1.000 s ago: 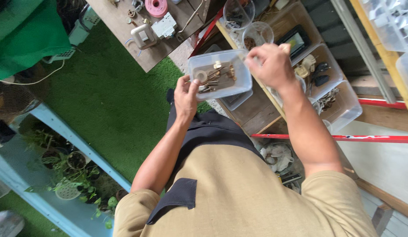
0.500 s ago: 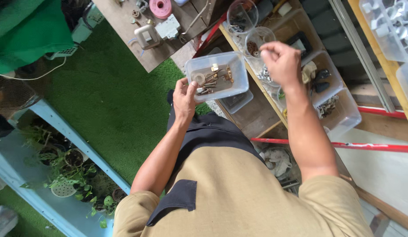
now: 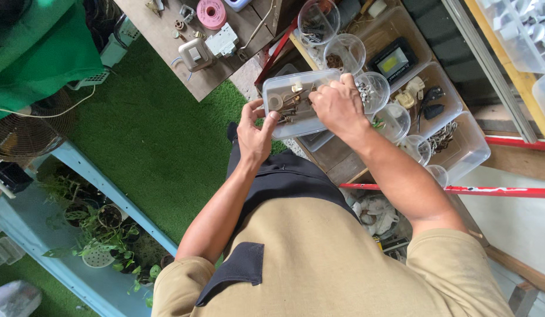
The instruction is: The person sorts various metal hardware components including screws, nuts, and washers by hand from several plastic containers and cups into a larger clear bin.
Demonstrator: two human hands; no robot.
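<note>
Left hand (image 3: 256, 136) grips the clear tray's (image 3: 284, 126) near edge at upper centre, while the right hand (image 3: 338, 107) curls, fingertips down among the brass bits (image 3: 293, 101).

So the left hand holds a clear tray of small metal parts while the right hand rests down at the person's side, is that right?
Not quite. The left hand does hold the clear tray of metal parts, but the right hand is not at the side: the head view shows it over the tray, fingers among the parts.
</note>
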